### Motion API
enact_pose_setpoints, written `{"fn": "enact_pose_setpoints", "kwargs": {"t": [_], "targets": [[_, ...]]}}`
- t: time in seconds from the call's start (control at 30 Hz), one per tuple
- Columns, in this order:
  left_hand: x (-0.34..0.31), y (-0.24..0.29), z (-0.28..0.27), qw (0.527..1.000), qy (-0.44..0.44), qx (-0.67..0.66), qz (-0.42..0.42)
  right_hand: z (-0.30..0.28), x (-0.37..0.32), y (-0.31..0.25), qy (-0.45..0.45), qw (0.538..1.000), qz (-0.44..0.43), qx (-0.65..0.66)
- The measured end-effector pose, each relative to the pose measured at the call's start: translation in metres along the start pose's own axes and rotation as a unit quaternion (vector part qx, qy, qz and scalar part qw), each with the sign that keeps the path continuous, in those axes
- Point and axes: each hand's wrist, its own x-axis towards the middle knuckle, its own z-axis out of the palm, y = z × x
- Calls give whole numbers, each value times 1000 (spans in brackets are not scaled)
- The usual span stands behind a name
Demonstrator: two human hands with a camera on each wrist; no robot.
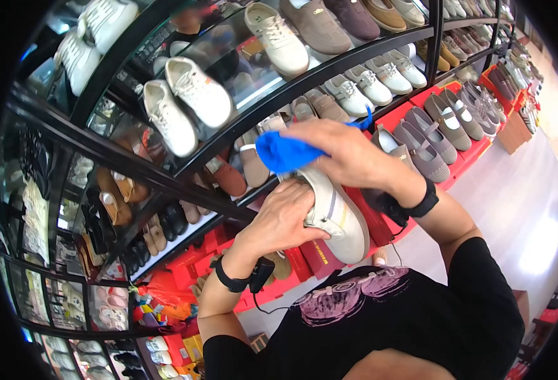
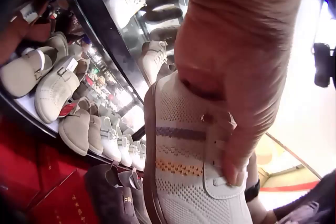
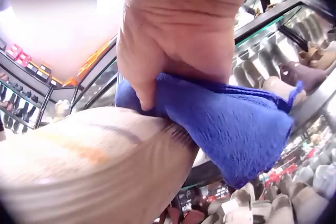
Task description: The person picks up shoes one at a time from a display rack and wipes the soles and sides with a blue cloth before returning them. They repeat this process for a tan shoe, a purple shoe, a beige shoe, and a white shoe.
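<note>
A cream knit shoe (image 1: 350, 235) with grey and yellow stripes is held up in front of the body, toe toward the person. My left hand (image 1: 278, 218) grips it, its fingers tucked inside the opening and hidden there. In the left wrist view the thumb (image 2: 234, 169) presses on the shoe's strap. My right hand (image 1: 354, 154) holds a bunched blue cloth (image 1: 284, 152) at the heel end. Seen from the right wrist, the cloth (image 3: 236, 129) lies against the heel by the sole (image 3: 142, 190), and part of it hangs loose beyond the shoe.
Black-framed glass shelves (image 1: 329, 60) of shoes rise in front and to the left. White lace-up shoes (image 1: 196, 92) stand on a near shelf. Below, grey and brown shoes (image 1: 424, 149) sit on red boxes (image 1: 462, 166). Pale floor (image 1: 513, 202) stretches to the right.
</note>
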Motion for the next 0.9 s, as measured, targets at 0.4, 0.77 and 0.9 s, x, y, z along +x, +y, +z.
{"fn": "enact_pose_setpoints", "kwargs": {"t": [0.4,0.77,0.9], "targets": [[-83,-8,9,942,227,46,-245,31,-90,-93,-118,980,100,-125],[-88,3,73,660,366,-574,-318,93,-77,-71,152,950,169,-217],[-90,9,96,452,353,-729,-373,110,-73,-75,84,925,107,-354]]}}
